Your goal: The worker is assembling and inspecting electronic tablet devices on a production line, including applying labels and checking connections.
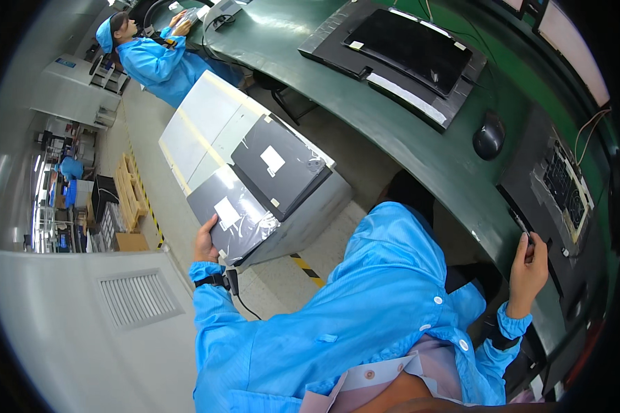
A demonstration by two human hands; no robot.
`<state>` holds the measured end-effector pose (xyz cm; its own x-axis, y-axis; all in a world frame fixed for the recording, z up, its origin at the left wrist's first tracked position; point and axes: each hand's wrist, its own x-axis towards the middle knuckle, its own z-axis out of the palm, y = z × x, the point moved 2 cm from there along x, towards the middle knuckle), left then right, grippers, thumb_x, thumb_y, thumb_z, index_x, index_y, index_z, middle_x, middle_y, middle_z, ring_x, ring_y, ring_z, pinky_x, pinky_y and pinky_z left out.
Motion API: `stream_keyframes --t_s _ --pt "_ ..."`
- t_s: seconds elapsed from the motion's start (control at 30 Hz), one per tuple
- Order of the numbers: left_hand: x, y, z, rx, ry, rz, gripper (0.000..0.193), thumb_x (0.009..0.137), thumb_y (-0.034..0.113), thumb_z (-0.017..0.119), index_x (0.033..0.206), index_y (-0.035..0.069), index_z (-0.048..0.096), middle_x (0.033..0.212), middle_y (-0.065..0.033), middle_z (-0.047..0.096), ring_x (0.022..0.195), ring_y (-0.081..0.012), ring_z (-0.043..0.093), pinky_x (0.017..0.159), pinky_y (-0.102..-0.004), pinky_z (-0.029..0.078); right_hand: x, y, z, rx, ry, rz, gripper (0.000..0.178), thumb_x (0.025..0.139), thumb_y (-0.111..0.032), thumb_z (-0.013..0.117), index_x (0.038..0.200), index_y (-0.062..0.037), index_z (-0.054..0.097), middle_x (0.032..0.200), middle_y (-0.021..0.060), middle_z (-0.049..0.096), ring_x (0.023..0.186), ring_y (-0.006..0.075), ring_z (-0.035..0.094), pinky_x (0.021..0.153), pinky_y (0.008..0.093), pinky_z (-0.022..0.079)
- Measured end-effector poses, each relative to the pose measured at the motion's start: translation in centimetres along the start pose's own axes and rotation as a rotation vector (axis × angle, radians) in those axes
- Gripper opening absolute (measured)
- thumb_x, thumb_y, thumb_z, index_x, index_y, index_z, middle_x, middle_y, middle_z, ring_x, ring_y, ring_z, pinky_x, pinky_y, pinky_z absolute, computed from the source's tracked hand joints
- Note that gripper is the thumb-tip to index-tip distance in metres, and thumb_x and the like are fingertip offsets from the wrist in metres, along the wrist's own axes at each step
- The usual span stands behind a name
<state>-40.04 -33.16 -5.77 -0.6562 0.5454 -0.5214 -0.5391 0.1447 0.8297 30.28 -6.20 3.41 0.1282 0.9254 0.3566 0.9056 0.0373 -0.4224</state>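
My left hand (205, 242) grips the near left edge of a dark grey tablet (212, 201) in clear film, with a white label on its back. The thumb lies on top; the fingers beneath are mostly hidden. Beside it, a second film-wrapped tablet (262, 172) lies on top of at least one more, on a white-topped grey box (203, 110). At the far right, my right hand (528, 270) is closed, fingertips pinching a thin, stick-like piece (519, 221) by the edge of a black fixture (530, 186). The kind of piece is unclear.
On the green bench (365, 110) are a black mouse (489, 136) and a black-screened tablet (406, 48) on a dark stand. A person in blue (155, 62) works at the far left end. A grey cabinet (83, 296) with a vent stands at my left, and wooden pallets (129, 189) lie beyond.
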Motion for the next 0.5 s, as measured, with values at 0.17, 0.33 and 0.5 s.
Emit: stream_keyframes --t_s 0.17,0.33,0.5 --pt "1.0 -1.1 -1.0 0.01 0.09 0.05 0.045 0.095 0.027 0.075 0.128 -0.004 0.066 0.119 -0.0178 0.073 0.106 -0.0294 0.072 0.097 -0.0412 0.057 0.3 -1.1 1.7 0.1 0.024 -0.062 0.017 0.099 -0.018 0.073 0.107 -0.0036 0.074 0.072 0.0026 0.057 0.061 0.0097 0.05 0.057 0.0268 0.042" --pt "-2.8 2.2 4.5 1.133 0.612 0.144 0.06 0.089 0.039 0.079 0.125 -0.007 0.064 0.118 -0.02 0.069 0.106 -0.0361 0.069 0.09 -0.0464 0.055 0.4 -1.4 2.2 0.074 0.068 -0.106 0.014 0.099 -0.016 0.073 0.105 -0.0033 0.073 0.074 0.0035 0.058 0.061 0.0108 0.051 0.057 0.0279 0.043" --pt "-6.7 -1.7 14.4 1.564 0.229 0.937 0.088 0.079 0.054 0.083 0.142 0.0 0.054 0.141 -0.0242 0.055 0.137 -0.0465 0.047 0.113 -0.0625 0.033 -0.4 -1.1 2.1 0.041 0.154 -0.231 0.01 0.099 -0.008 0.07 0.103 0.0004 0.071 0.079 0.0092 0.061 0.065 0.0208 0.058 0.059 0.0329 0.046"
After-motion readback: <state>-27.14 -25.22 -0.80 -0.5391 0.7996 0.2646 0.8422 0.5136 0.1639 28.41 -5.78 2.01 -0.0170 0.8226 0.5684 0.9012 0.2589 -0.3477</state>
